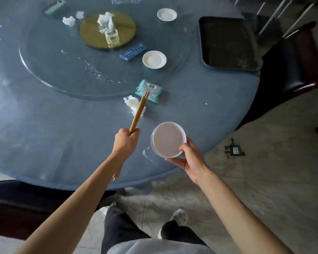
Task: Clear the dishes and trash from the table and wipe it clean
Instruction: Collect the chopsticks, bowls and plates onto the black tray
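Chopsticks (138, 112) in the left hand's (126, 142) fist, white bowl (168, 139) pinched by the right hand (188, 158).

I see bare blue table (44, 125) on the near left, open for a hand to pass. Straight ahead, a crumpled tissue (132, 104) and a teal wipes pack (149, 90) lie close together, blocking the way. Far right, the dark tray (227, 43) takes up the table edge.
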Motion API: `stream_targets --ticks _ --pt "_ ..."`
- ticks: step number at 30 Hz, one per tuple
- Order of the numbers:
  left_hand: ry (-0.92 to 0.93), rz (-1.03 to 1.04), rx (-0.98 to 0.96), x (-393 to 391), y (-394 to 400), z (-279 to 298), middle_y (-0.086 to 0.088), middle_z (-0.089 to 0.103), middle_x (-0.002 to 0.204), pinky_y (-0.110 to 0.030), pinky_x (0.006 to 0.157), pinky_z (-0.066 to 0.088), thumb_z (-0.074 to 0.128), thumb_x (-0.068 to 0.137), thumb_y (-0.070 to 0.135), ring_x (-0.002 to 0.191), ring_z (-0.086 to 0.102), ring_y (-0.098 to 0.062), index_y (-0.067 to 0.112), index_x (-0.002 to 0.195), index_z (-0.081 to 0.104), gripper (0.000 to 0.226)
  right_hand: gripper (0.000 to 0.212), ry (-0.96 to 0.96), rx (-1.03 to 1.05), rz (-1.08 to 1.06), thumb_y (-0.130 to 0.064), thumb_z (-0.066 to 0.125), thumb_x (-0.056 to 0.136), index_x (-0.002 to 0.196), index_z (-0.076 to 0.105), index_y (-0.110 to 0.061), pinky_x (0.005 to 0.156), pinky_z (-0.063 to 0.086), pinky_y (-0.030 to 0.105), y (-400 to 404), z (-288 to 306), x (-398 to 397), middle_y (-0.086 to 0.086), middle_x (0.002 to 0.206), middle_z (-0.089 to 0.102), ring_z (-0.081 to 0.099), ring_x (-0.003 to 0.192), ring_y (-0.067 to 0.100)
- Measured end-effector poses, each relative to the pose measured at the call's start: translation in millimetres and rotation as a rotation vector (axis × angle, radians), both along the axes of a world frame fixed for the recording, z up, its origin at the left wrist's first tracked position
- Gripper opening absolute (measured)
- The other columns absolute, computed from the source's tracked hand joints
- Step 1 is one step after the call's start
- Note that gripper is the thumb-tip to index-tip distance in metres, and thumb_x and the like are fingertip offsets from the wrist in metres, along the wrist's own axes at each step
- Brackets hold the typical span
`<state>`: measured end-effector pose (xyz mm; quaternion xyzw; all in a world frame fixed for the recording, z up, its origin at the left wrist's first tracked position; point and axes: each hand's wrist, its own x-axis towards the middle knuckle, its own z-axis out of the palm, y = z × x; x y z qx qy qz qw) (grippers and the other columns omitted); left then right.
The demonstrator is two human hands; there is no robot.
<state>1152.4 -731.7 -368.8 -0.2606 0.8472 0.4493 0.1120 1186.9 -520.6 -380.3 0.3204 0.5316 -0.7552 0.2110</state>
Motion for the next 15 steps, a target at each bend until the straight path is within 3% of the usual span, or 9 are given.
stream_targets --ticks 5,8,15 --pt "0.032 -0.037 0.065 -21 129 6 0.0 0.042 0.049 -0.025 0.042 0.033 0.057 0.093 0.031 0.047 0.039 -0.02 0.013 0.054 0.044 0.045 0.046 0.023 0.052 -0.064 -0.002 0.046 0.092 0.128 0.062 -0.025 0.072 0.064 0.045 130 18 -6 0.008 0.125 0.053 0.056 0.123 0.036" --pt "0.048 -0.089 0.075 -38 191 0 -0.004 0.042 0.054 -0.03 0.05 0.036 0.059 0.092 0.036 0.051 0.039 -0.021 0.013 0.058 0.047 0.043 0.045 0.044 0.068 -0.108 -0.001 0.044 0.092 0.128 0.062 -0.022 0.072 0.064 0.045 196 21 -20 0.005 0.118 0.055 0.057 0.121 0.034" --pt "0.063 -0.097 0.133 -112 290 -13 -0.004 0.038 0.057 -0.033 0.051 0.031 0.059 0.093 0.038 0.054 0.034 -0.018 0.013 0.066 0.042 0.04 0.041 0.026 0.068 -0.169 -0.005 0.047 0.089 0.116 0.066 -0.03 0.068 0.063 0.039 310 -1 -103 0.017 0.135 0.05 0.06 0.12 0.044"
